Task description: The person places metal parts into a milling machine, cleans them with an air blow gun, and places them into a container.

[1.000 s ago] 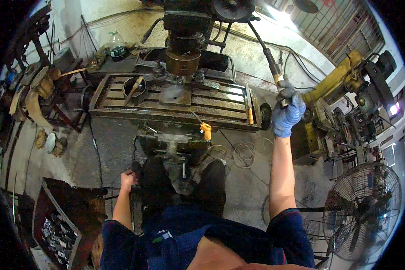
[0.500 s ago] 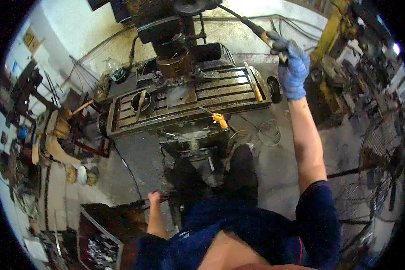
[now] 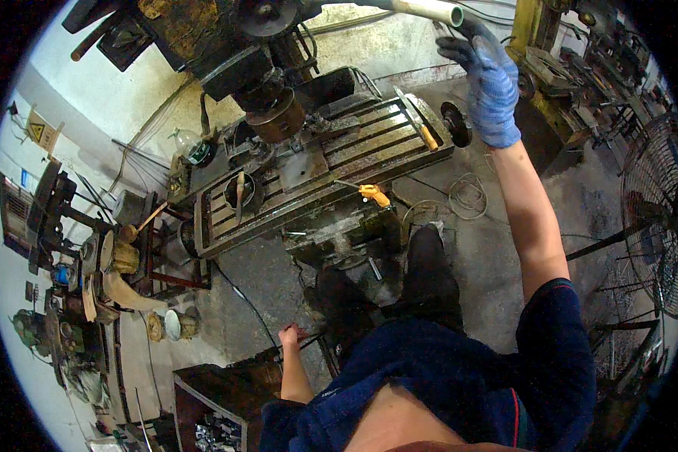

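Observation:
My right hand [image 3: 493, 90], in a blue glove with dark fingers, is raised at the upper right. Its fingers are stretched out beside the open end of a pale tubular lever handle [image 3: 429, 10]; whether they touch it I cannot tell. My left hand [image 3: 291, 335] is bare and hangs low by my left side, near a dark-framed box. Its fingers are small and loosely bent, and I see nothing clearly in them. Before me stands a milling machine with a slotted table [image 3: 354, 154], below a round rusty cutter head [image 3: 276, 117].
On the table lie a yellow-handled file [image 3: 428, 137] and a pot [image 3: 242, 197] with a brush. A yellow air gun [image 3: 374, 196] hangs at the front edge. A fan [image 3: 655, 218] stands right; a box with metal pieces [image 3: 218, 433] is lower left. A hose [image 3: 468, 197] coils on the floor.
The lever handle has swung up toward the top edge. My right hand's fingers have straightened from their grip on it. The whole view has shifted; my left hand stays low.

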A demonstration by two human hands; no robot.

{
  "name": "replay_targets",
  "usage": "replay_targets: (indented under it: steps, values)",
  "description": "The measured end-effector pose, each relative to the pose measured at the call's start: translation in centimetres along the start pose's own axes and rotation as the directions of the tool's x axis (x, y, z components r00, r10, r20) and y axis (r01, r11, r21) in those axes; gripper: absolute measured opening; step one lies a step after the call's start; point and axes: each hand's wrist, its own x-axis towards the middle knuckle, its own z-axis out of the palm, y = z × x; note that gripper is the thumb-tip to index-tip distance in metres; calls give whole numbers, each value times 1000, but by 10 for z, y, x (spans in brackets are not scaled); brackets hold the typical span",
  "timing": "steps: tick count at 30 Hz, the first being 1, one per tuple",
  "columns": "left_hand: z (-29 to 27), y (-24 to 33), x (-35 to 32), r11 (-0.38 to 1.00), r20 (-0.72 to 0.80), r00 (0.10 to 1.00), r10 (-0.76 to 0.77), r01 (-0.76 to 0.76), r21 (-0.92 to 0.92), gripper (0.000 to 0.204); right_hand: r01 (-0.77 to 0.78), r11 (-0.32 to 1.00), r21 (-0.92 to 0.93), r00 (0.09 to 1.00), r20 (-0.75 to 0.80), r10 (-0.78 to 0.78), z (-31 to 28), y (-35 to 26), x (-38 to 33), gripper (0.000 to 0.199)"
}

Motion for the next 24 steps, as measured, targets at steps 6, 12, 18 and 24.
replay_targets:
  steps: [6,12,18,24]
  values:
    - [12,2,-2,1000,7,1000,-2,2,7,24,-415,834,-363,883,58,465,-63,64,-80,36]
    - [-4,-3,-15,1000,-29,999,-16,16,9,29,-721,199,-663,290,-29,957,-64,173,-213,45]
    - [-27,-11,-29,999,-87,995,47,-45,23,27,-808,339,-483,348,74,935,-64,291,-298,53]
    - [-61,-78,-29,978,3,998,-67,67,-196,26,-686,310,-658,440,-36,897,-13,228,-280,56]
